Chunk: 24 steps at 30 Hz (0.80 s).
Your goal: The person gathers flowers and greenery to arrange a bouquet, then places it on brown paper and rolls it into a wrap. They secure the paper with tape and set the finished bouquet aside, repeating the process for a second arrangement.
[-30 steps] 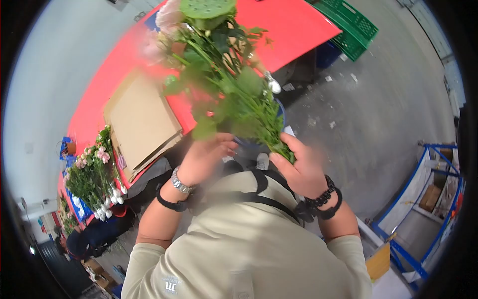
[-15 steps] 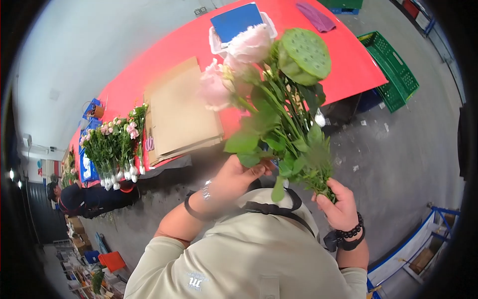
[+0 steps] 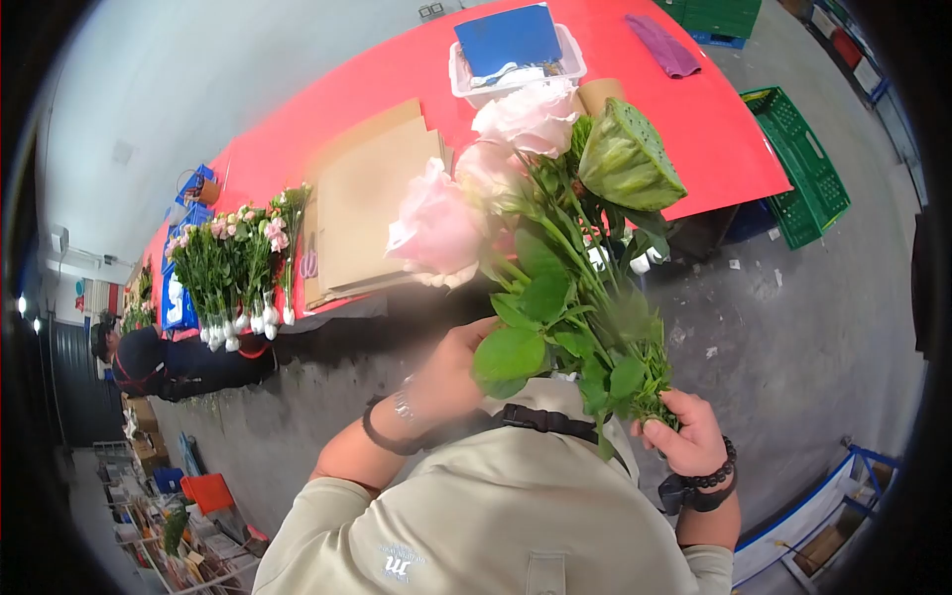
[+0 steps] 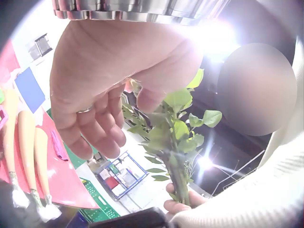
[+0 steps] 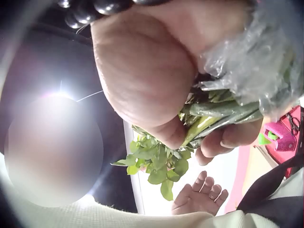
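Note:
My right hand (image 3: pixel 694 436) grips a bouquet by the lower stems (image 5: pixel 213 118), at waist height. The bunch has large pale pink roses (image 3: pixel 436 223), a green lotus seed pod (image 3: pixel 635 159) and round green leaves (image 3: pixel 545 297). Clear crinkled plastic (image 5: pixel 256 61) covers the stem ends beneath the right palm. My left hand (image 3: pixel 456 372) is beside the bouquet, its fingertips hidden behind leaves in the head view. In the left wrist view, the left fingers (image 4: pixel 99 126) hang loosely bent, holding nothing.
Ahead is a red-topped table (image 3: pixel 734 169) bearing brown paper sheets (image 3: pixel 367 198), pink-handled scissors (image 3: pixel 309 264), a white tub (image 3: pixel 461 79) and a purple cloth (image 3: pixel 662 45). Flower bunches (image 3: pixel 228 268) lie at its left, near another person (image 3: pixel 188 367). A green crate (image 3: pixel 798 169) stands right.
The bouquet has turned in my right hand; the seed pod now faces away to the right and the roses show fully. My left hand has stayed near the leaves. The head view has shifted.

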{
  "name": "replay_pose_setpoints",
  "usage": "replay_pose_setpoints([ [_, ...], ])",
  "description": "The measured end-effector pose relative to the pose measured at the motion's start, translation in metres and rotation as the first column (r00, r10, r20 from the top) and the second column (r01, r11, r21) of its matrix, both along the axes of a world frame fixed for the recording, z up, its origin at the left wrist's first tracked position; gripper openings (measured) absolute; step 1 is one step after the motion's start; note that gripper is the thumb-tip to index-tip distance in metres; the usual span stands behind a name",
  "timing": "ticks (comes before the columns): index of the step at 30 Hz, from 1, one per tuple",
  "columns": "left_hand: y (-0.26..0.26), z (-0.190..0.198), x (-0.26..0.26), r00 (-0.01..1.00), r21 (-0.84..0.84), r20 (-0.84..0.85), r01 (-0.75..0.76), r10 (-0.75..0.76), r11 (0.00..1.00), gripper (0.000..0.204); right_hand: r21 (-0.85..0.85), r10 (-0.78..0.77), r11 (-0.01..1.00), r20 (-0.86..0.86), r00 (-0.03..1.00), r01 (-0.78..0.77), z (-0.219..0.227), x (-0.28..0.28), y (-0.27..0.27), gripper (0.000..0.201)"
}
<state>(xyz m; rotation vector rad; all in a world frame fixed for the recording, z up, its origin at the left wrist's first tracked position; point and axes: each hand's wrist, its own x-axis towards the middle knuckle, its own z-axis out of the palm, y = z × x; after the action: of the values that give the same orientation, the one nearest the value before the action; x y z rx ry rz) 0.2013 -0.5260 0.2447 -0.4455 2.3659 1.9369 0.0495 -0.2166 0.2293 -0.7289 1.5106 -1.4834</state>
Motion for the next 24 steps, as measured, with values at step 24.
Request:
replay_pose_setpoints([
  [24,-0.150,-0.035,0.176,0.860,0.349,0.032,-0.488,0.510,0.800,0.020,0.076,0.381,0.918,0.108,0.918,-0.390,0.013,0.053,-0.217,0.028],
])
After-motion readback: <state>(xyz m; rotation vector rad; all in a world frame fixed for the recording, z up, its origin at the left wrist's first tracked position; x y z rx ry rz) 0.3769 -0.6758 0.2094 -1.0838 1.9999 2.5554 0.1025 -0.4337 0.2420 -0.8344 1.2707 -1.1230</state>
